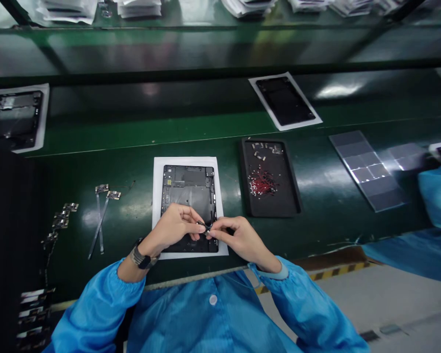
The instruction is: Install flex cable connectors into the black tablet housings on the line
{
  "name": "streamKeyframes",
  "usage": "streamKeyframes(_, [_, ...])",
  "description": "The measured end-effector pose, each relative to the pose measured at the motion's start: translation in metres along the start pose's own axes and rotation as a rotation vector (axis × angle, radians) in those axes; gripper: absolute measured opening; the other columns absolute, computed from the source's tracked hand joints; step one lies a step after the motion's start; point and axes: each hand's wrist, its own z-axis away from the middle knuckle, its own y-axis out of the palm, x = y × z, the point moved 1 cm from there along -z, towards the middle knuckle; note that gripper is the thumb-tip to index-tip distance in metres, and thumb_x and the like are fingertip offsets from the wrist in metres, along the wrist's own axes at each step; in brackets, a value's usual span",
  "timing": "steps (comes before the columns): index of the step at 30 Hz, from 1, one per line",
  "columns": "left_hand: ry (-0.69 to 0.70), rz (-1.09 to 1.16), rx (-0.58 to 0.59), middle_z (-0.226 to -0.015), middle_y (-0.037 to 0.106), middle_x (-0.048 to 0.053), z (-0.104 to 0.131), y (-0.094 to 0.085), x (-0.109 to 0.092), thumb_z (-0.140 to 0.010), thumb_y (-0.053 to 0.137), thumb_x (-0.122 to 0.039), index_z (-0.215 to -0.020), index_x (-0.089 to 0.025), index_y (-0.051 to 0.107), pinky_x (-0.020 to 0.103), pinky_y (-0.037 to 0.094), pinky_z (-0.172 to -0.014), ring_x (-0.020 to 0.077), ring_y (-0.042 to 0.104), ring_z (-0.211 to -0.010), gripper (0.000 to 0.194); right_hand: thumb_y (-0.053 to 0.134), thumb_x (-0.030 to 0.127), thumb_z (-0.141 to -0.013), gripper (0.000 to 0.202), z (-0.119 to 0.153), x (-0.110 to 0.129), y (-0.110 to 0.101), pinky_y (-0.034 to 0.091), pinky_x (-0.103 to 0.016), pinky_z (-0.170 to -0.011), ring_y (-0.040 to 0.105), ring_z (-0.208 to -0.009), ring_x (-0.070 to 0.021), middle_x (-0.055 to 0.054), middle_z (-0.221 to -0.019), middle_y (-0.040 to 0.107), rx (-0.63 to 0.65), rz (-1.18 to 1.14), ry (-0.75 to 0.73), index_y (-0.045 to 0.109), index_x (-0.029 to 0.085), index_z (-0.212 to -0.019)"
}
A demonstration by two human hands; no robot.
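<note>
Over the lower part of a black tablet housing (pixel 189 189), both hands meet at a small dark circuit board (pixel 207 229). My left hand (pixel 180 223) pinches the board between thumb and fingers, a watch on its wrist. From the other side my right hand (pixel 237 235) is closed at the board's edge; whether it also grips a connector or wire there is too small to make out. The housing lies face up on a white sheet (pixel 158 196), its lower middle hidden by my hands.
Right of the housing sits a black tray (pixel 246 206) with red wires (pixel 262 181) and small metal parts. Boards with flat cables (pixel 102 220) lie at left. Another housing (pixel 284 100) rests farther back. Clear plastic sheets (pixel 367 169) lie near a co-worker's blue sleeve (pixel 439 193).
</note>
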Motion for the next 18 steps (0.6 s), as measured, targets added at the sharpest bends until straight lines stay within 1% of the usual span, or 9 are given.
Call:
streamKeyframes(7, [0.003, -0.053, -0.007, -0.051, 0.066, 0.002, 0.0, 0.0, 0.003, -0.064, 0.075, -0.014, -0.071, -0.011, 0.066, 0.024, 0.048, -0.052, 0.0134, 0.061, -0.048, 0.012, 0.067, 0.04, -0.085, 0.029, -0.002, 0.001, 0.001, 0.036, -0.025, -0.053, 0.052, -0.054, -0.0121, -0.003, -0.065, 0.071, 0.011, -0.041, 0.013, 0.076, 0.016, -0.073])
streamKeyframes(10, [0.017, -0.149, -0.025, -0.055, 0.066, 0.001, 0.0, -0.002, 0.001, -0.067, 0.073, -0.014, -0.072, -0.013, 0.066, 0.026, 0.049, -0.056, 0.014, 0.061, -0.052, 0.009, 0.068, 0.037, -0.085, 0.025, -0.004, -0.001, 0.0, 0.036, -0.025, -0.052, 0.051, -0.054, -0.012, -0.003, -0.065, 0.071, 0.022, -0.026, 0.01, 0.076, 0.015, -0.075])
streamKeyframes(12, [0.08, -0.303, -0.045, -0.064, 0.069, 0.002, 0.004, -0.005, -0.002, -0.07, 0.071, -0.016, -0.072, -0.015, 0.068, 0.028, 0.049, -0.061, 0.0151, 0.063, -0.06, 0.005, 0.069, 0.035, -0.083, 0.021, -0.004, -0.002, -0.001, 0.038, -0.025, -0.052, 0.053, -0.055, -0.0123, -0.004, -0.073, 0.074, 0.018, -0.041, 0.007, 0.077, 0.015, -0.085])
streamKeyframes(13, [0.133, -0.411, -0.065, -0.072, 0.071, 0.003, 0.008, -0.008, -0.004, -0.072, 0.071, -0.018, -0.07, -0.016, 0.069, 0.03, 0.049, -0.066, 0.0163, 0.064, -0.067, 0.003, 0.069, 0.035, -0.083, 0.022, -0.004, -0.002, -0.002, 0.04, -0.025, -0.053, 0.054, -0.056, -0.0127, -0.005, -0.08, 0.076, 0.013, -0.061, 0.008, 0.077, 0.016, -0.092])
streamKeyframes(14, [0.194, -0.531, -0.096, -0.079, 0.073, 0.004, 0.013, -0.011, -0.006, -0.073, 0.071, -0.02, -0.068, -0.017, 0.069, 0.032, 0.049, -0.073, 0.0179, 0.064, -0.076, 0.006, 0.069, 0.035, -0.084, 0.025, -0.004, -0.003, -0.003, 0.043, -0.026, -0.055, 0.056, -0.057, -0.0132, -0.007, -0.086, 0.077, 0.003, -0.09, 0.008, 0.076, 0.016, -0.098])
streamKeyframes(16, [0.302, -0.763, -0.189, -0.091, 0.074, 0.004, 0.021, -0.019, -0.011, -0.076, 0.072, -0.025, -0.063, -0.019, 0.069, 0.036, 0.047, -0.084, 0.021, 0.062, -0.09, 0.014, 0.067, 0.038, -0.085, 0.03, -0.005, -0.005, -0.005, 0.047, -0.027, -0.058, 0.06, -0.06, -0.0142, -0.008, -0.093, 0.078, -0.041, -0.152, 0.004, 0.074, 0.017, -0.105])
streamKeyframes(18, [0.372, -0.939, -0.322, -0.091, 0.073, 0.004, 0.023, -0.027, -0.018, -0.081, 0.069, -0.028, -0.066, -0.02, 0.069, 0.038, 0.045, -0.088, 0.0231, 0.06, -0.095, 0.017, 0.065, 0.042, -0.086, 0.031, -0.006, -0.006, -0.007, 0.049, -0.027, -0.059, 0.061, -0.061, -0.0147, -0.009, -0.09, 0.077, -0.104, -0.197, -0.008, 0.074, 0.017, -0.102])
